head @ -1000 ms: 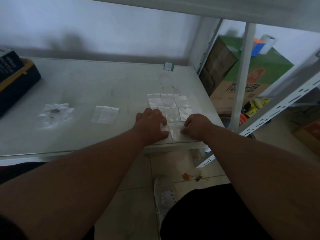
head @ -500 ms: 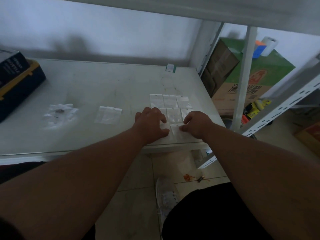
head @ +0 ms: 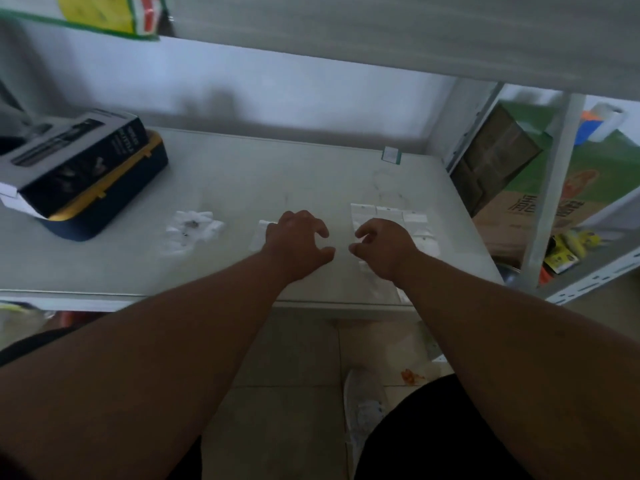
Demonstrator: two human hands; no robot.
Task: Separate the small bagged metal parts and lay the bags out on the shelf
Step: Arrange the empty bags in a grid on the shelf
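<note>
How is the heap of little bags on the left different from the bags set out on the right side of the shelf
The heap of bags lies jumbled, bags fanning out over each other; the laid-out bags sit flat in tidy rows, edge to edge. Dark metal bits show plainly in the heap; in the laid-out bags no contents can be made out. The heap lies clear of both hands; the right hand partly covers the laid-out bags. Both are small clear bags on the same shelf.

Pretty dim and bluish overall, with soft daylight coming in from the right side. A fuzzy shadow sits on the back wall (head: 221, 102). Whole frame is a bit soft and smeary, and the wide lens bends the upper shelf (head: 415, 36) and stretches the forearms.
</note>
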